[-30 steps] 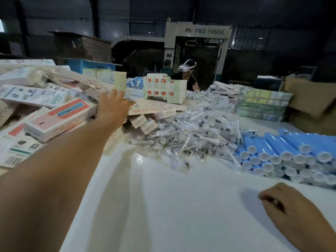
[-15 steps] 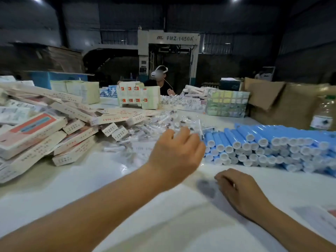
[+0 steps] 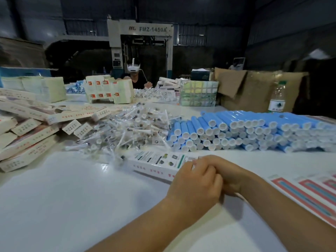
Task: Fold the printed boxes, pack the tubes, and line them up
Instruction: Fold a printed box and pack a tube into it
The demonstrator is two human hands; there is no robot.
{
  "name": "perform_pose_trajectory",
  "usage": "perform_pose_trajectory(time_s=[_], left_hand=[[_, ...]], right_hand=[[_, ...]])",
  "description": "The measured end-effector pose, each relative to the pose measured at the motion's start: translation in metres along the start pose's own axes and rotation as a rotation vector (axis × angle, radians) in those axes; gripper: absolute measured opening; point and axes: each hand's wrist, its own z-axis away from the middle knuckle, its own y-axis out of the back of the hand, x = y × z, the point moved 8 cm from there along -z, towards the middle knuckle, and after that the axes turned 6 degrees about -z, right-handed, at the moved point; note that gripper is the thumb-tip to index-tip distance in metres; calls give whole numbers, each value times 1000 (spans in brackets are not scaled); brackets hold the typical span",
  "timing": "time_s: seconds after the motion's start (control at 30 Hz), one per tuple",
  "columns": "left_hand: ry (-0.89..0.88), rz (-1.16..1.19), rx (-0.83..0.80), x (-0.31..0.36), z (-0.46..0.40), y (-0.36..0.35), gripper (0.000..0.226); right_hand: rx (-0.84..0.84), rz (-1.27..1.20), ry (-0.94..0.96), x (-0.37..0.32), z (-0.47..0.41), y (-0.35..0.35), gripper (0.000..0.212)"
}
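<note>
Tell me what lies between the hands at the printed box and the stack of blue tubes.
Nothing visible. Both hands, left hand and right hand, are at the printed box; only bare white table separates them from the blue tubes. The wrapped brush heads lie off to the left.

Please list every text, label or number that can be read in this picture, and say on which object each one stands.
"FMZ-1450A": sign on the machine at the back, after a small red logo that is too blurred to read.
Box at the hands: printed, too small to read.
Box pile on the left: red print, unreadable.
Bottle label: blurred.
</note>
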Motion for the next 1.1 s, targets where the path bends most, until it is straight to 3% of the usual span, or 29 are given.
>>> perform_pose_trajectory(time_s=[0.07, 0.2, 0.3, 0.37, 0.43, 0.53, 0.6, 0.67, 0.73, 0.83, 0.93, 1.0, 1.1], left_hand=[[7, 149, -9, -6, 4, -2, 12], [159, 484, -84, -35, 5, -5, 25], [268, 402, -273, -67, 2, -23, 61], [251, 299, -497, -85, 6, -41, 84], [228, 248, -636, -95, 15, -54, 92], [222, 293, -701, -88, 27, -60, 93], [244, 320, -682, -81, 31, -61, 96], [229, 293, -640, -78, 30, -60, 91], [209, 228, -589, -79, 29, -58, 82], [216, 177, -568, -84, 34, -65, 74], [255, 190, -524, -86, 37, -72, 69], [278, 192, -500, -87, 35, -76, 67], [315, 214, -475, -85, 34, -79, 61]], right_hand=[[-57, 24, -16, 2, -2, -3, 23], [34, 31, 23, -3, -4, 7, 19], [89, 112, 39, -8, -3, 13, 9], [120, 114, 56, -13, -1, 17, 24], [111, 123, 70, -15, 1, 15, 31], [99, 152, 85, -13, 1, 15, 26], [110, 163, 79, -12, 0, 16, 32], [122, 193, 86, -14, 2, 16, 24], [223, 371, 111, -24, 4, 21, 24], [543, 856, 285, -69, 10, 33, 38], [748, 1129, 462, -130, 0, 34, 26], [808, 1319, 489, -165, -22, 32, 15], [782, 1561, 319, -188, -70, 38, 6]])
